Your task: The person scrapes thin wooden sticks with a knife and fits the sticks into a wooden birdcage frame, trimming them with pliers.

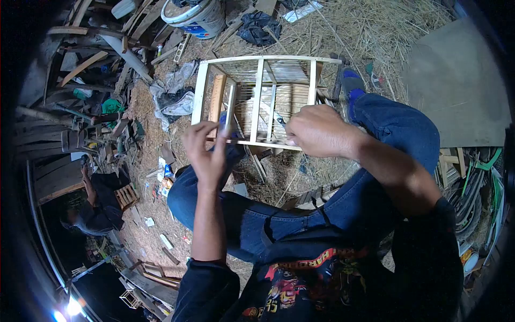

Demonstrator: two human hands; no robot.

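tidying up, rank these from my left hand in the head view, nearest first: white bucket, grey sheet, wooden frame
1. Wooden frame, right by the left hand.
2. White bucket, ahead, beyond the frame.
3. Grey sheet, far over to the right.

Wears a black shirt [370, 290] with roughly elbow-length sleeves [206, 284] and a red, yellow and green print [294, 287] with lettering [303, 263], plus blue jeans [399, 121] and blue-and-grey footwear [352, 86].
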